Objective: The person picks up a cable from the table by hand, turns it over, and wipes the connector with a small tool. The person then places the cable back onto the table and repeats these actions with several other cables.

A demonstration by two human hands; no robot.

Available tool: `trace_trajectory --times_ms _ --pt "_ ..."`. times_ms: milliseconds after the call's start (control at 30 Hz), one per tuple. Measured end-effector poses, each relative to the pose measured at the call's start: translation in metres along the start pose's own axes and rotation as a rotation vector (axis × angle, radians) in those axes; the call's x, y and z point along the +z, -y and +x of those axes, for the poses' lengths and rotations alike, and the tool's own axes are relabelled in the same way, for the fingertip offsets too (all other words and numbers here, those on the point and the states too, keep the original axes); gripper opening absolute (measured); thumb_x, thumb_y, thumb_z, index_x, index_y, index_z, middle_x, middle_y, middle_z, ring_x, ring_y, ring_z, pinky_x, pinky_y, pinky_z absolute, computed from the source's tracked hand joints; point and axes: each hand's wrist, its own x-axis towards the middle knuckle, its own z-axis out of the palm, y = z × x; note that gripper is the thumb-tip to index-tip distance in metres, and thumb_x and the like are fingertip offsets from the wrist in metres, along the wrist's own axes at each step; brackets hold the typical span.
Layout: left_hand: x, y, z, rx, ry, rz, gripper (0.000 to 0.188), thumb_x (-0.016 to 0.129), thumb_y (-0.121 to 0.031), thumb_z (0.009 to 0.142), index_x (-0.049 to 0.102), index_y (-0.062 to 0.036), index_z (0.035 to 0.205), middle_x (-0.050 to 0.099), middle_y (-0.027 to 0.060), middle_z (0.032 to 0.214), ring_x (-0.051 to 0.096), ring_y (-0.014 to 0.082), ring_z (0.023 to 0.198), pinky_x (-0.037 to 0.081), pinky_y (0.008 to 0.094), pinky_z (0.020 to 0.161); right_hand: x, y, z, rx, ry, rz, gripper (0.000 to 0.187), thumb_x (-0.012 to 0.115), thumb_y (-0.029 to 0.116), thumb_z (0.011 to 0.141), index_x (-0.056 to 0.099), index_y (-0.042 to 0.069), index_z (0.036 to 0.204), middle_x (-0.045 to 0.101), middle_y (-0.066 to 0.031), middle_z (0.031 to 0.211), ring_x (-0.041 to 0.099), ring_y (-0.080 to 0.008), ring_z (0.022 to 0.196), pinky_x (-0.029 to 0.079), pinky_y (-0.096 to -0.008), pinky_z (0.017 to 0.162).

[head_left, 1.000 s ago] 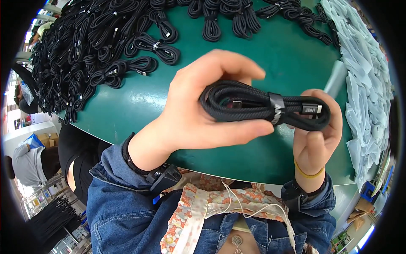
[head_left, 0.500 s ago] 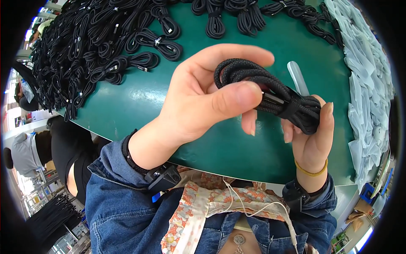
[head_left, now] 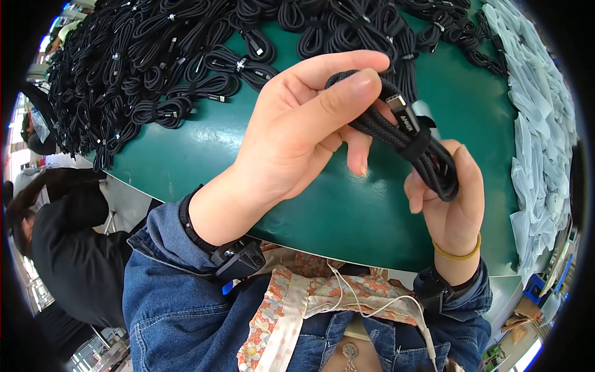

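A coiled black braided cable (head_left: pixel 378 124) with a metal-tipped connector hangs tilted between my two hands over the green table. A black strap (head_left: pixel 416 146) wraps the bundle near its middle. My left hand (head_left: pixel 297 118) closes on the upper left loop with thumb and fingers, its lower fingers hanging behind. At the lower right end, my right hand (head_left: pixel 455 192) pinches the coil between thumb and fingers. Behind the cable, a pale glossy strip (head_left: pixel 425 118) lies on the table, partly covered.
Many coiled black cables (head_left: pixel 142 68) are heaped over the far left and back of the green table (head_left: pixel 204 139). Translucent plastic bags (head_left: pixel 539 136) pile along the right edge. A person in black (head_left: pixel 77 254) is beyond the table's left edge.
The cable has turned so its connector shows face up, and my left hand has shifted slightly up. More coiled cables show at the back. The person at left has moved.
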Motion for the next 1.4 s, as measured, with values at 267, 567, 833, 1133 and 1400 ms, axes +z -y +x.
trace_trajectory --times_ms 267,567,833,1133,1400 --pt "-0.025 -0.027 0.018 0.537 -0.359 1.048 0.028 0.039 -0.019 0.086 0.053 0.0023 0.097 0.056 0.0051 0.08 0.048 0.0061 0.066 0.039 0.018 0.062 -0.014 0.021 0.002 -0.009 0.525 -0.727 0.024 0.052 0.02 0.078 0.05 -0.003 0.088 0.053 -0.0082 0.063 0.048 -0.0125 0.05 0.036 -0.0226 0.043" --pt "-0.034 -0.007 0.028 0.434 -0.233 1.46 0.019 0.059 -0.019 0.072 0.055 -0.0034 0.083 0.051 0.0061 0.07 0.051 0.0144 0.06 0.04 0.0242 0.053 -0.023 0.021 0.009 -0.165 0.077 -0.069 0.034 0.051 0.015 0.077 0.046 -0.003 0.106 0.055 -0.0112 0.086 0.054 -0.0174 0.07 0.043 -0.0271 0.065" --pt "-0.027 0.011 0.013 0.289 -0.132 1.854 0.027 0.059 -0.021 0.067 0.053 -0.0018 0.085 0.052 0.0102 0.077 0.054 0.0228 0.067 0.042 0.0299 0.054 -0.013 0.017 0.008 -0.159 0.044 -0.07 0.035 0.046 0.0 0.078 0.042 -0.002 0.112 0.051 -0.0123 0.1 0.054 -0.021 0.085 0.04 -0.0299 0.079" --pt "-0.016 -0.04 0.007 -0.038 -0.1 0.736 0.019 0.04 -0.011 0.073 0.052 0.003 0.078 0.056 0.0099 0.062 0.049 0.0096 0.05 0.038 0.0219 0.043 -0.024 0.01 0.007 -0.342 0.111 -0.326 0.037 0.042 0.01 0.08 0.04 -0.004 0.114 0.049 -0.0139 0.099 0.051 -0.0189 0.085 0.039 -0.0293 0.076" --pt "0.007 -0.02 0.006 -0.257 0.029 0.32 0.032 0.036 -0.023 0.079 0.048 0.0066 0.081 0.056 0.0156 0.066 0.05 0.0125 0.046 0.039 0.0204 0.042 -0.012 0.008 -0.002 -0.449 0.126 -0.205 0.033 0.051 0.004 0.075 0.044 -0.007 0.105 0.053 -0.0137 0.092 0.053 -0.0171 0.082 0.043 -0.0271 0.072"
